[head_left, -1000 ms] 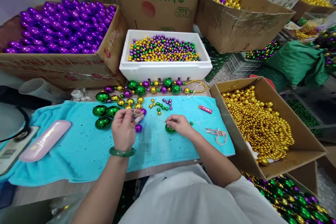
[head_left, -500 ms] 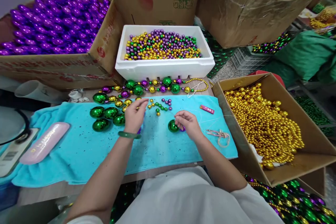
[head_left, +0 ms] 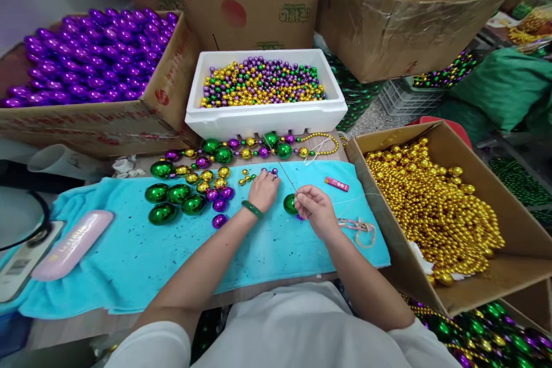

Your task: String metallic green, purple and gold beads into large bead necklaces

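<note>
My left hand [head_left: 264, 191], wearing a green bangle [head_left: 252, 209], reaches down over the small beads on the turquoise towel [head_left: 267, 259]. Its fingers are bent together at the small purple beads [head_left: 271, 171]; what lies between the fingertips is hidden. Small gold beads [head_left: 246, 176] lie just left of it. In a pinch, my right hand [head_left: 317, 208] holds a long thin needle [head_left: 285, 171] slanting up and left. Beside that hand a large green bead [head_left: 290, 203] rests on the towel, with a bit of purple under the fingers. Pale thread [head_left: 364, 194] runs off to the right.
Large green beads [head_left: 179, 193], gold beads [head_left: 207, 175] and purple beads [head_left: 219, 205] lie on the left. Behind are a strung bead necklace [head_left: 245, 153] and a white foam box [head_left: 267, 118]. Scissors [head_left: 351, 224], a pink packet [head_left: 337, 184] and a carton of gold beads [head_left: 431, 207] are right.
My left hand has moved right and down, from beside the larger gold beads to the small beads, uncovering the purple ones. My right hand has shifted slightly right, and the needle now shows clearly.
</note>
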{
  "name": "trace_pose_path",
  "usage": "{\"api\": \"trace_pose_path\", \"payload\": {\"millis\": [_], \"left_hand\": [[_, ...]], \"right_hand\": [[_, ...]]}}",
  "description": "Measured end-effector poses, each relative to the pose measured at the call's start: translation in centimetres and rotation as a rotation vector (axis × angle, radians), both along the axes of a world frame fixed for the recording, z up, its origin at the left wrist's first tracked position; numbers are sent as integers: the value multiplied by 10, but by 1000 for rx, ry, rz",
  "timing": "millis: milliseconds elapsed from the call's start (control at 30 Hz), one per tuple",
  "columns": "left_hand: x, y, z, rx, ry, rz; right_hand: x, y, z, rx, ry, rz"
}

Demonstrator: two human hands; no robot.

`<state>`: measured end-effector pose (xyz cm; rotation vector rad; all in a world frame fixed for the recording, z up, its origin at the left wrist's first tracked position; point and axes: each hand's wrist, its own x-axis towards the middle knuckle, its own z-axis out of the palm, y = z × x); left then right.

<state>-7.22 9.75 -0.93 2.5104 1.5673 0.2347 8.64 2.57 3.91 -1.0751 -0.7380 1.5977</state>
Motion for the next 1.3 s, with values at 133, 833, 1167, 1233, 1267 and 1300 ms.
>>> {"api": "trace_pose_path", "payload": {"millis": [133,833,1167,1233,1267,1300], "left_hand": [[-11,-4,11,-85,-566,226],[-78,-41,61,-695,-2014,652],[-71,-47,56,-356,-1848,621],[-67,-49,56,-400,-1803,582],[-65,-51,56,-433,-1774,567],[-64,-52,56,-460,-1739,557]], "right_hand": [[1,-4,-10,10,-42,-19],[-14,-28,-23,57,-391,65],[-18,-26,-17,46,-418,75],[-22,-24,-17,23,-390,85],[-23,-23,-16,10,-372,87],[-25,-22,-16,-2,-351,84]]}}
